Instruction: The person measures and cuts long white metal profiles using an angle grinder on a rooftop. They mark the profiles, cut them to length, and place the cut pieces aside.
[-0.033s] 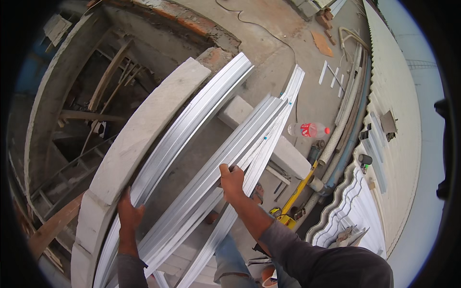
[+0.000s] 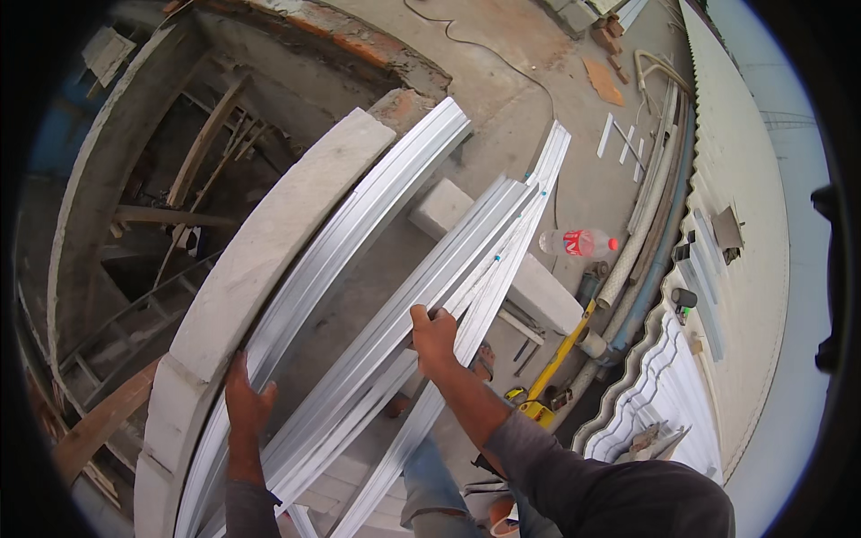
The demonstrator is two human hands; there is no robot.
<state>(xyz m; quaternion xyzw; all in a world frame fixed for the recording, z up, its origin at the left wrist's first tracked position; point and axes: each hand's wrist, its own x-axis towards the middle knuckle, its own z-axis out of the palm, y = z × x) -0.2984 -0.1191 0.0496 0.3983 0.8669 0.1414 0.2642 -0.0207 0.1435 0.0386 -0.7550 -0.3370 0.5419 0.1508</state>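
Observation:
My left hand (image 2: 247, 403) grips the outer edge of a long white channel profile (image 2: 359, 206), which lies alongside the pale block ledge (image 2: 260, 224). My right hand (image 2: 434, 341) is closed on a middle bundle of white profiles (image 2: 395, 323). A further strip (image 2: 538, 211) with small teal pieces on it runs diagonally to the right of that bundle. Pale blocks (image 2: 538, 291) lie beneath the profiles, and my legs and feet show between them.
To the left is an open pit with wooden beams (image 2: 206, 134) and a ladder (image 2: 117, 332). Right lie a water bottle (image 2: 578, 242), yellow level (image 2: 560, 359), pipes (image 2: 650, 224) and corrugated sheets (image 2: 735, 269). A cable (image 2: 489, 49) crosses the floor.
The left profile's far end has shifted very slightly leftward, with my left hand still on it. My right hand has hardly moved.

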